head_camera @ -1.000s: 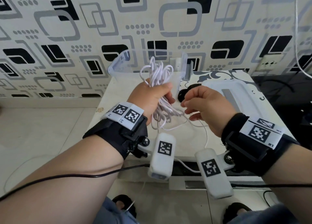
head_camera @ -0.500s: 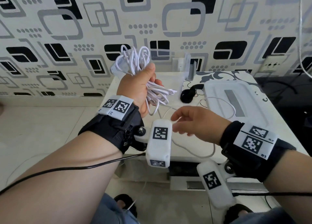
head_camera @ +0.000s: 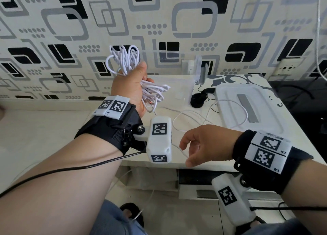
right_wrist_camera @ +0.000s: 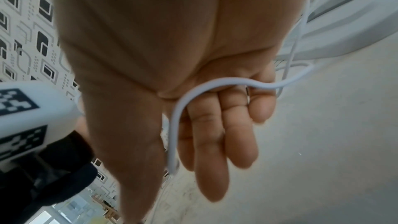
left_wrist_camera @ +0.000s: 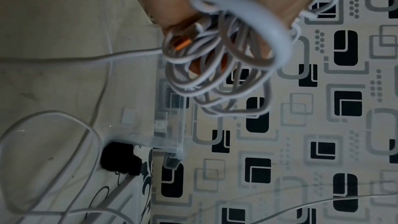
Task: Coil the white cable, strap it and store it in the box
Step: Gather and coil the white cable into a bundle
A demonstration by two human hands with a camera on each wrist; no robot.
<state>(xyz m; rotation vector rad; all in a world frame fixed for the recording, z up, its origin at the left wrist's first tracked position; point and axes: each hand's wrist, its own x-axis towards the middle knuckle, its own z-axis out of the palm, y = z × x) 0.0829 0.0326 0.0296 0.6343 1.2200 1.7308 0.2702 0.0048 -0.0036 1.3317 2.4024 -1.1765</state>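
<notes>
My left hand [head_camera: 131, 86] is raised over the table's left side and grips a bundle of white cable [head_camera: 123, 59] loops. In the left wrist view the coil [left_wrist_camera: 215, 74] hangs from the fist, with an orange-tipped plug [left_wrist_camera: 183, 44] among the loops. A loose strand [head_camera: 194, 114] trails from it across the table. My right hand [head_camera: 203, 144] hovers low near the front edge. The strand [right_wrist_camera: 178, 108] lies across its relaxed fingers [right_wrist_camera: 215, 134], unpinched. A clear box [head_camera: 192, 86] stands at the back of the table. A black strap [head_camera: 199, 99] lies beside it.
The box's white lid [head_camera: 247, 107] lies flat on the right of the table, with the loose cable looping over it. A patterned wall runs close behind the table. Pale floor lies left of the table, and dark cables run on the floor at right.
My left hand has lifted the coil up and to the left. My right hand has dropped away from the coil toward the table's front edge, letting the strand run out.
</notes>
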